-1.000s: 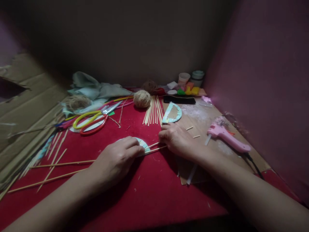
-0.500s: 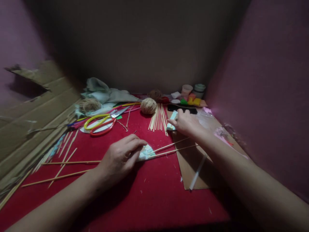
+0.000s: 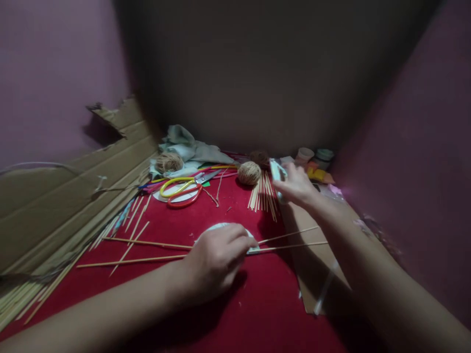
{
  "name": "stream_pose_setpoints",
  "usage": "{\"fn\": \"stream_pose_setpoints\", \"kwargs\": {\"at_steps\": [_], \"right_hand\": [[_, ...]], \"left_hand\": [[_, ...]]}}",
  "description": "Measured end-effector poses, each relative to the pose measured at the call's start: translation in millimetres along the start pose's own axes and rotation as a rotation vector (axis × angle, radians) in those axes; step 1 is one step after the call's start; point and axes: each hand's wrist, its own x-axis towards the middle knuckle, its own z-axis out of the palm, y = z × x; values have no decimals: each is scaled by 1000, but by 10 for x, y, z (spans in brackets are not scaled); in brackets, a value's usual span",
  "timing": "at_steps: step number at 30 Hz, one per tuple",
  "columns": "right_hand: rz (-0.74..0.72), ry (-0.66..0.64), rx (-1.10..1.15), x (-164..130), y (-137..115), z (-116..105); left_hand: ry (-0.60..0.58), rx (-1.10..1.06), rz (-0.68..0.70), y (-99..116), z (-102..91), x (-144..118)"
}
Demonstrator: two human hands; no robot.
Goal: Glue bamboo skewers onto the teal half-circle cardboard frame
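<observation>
The pale half-disc piece was up off the counter, right of centre, pinched edge-on in the right hand. It looked light, thin and easily bent, so best taken at the rim. Lower centre, the left hand pressed flat, fingers curled, on a second pale disc lying across two long sticks on the red counter. Beyond sat a stick bundle, a twine ball, and scissors towards the left.
</observation>
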Motion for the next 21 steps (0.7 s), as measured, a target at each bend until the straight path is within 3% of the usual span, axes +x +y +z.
{"fn": "stream_pose_setpoints", "kwargs": {"at_steps": [5,8,11,13,16,19,21], "right_hand": [[-277,18,90,151,-778,179],[-365,14,89,321,-1144,430],[-390,21,75,494,-1341,603],[-397,45,66,570,-1384,612],[-416,119,57,590,-1300,438],[-450,229,51,517,-1016,121],[-397,220,55,433,-733,-76]], "left_hand": [[53,42,168,62,141,-82],[27,52,138,34,137,-123],[-7,70,103,13,112,-144],[-23,89,116,25,103,-155],[-74,80,133,78,101,-178],[-114,4,115,129,107,-199],[-102,-38,99,150,115,-203]]}}
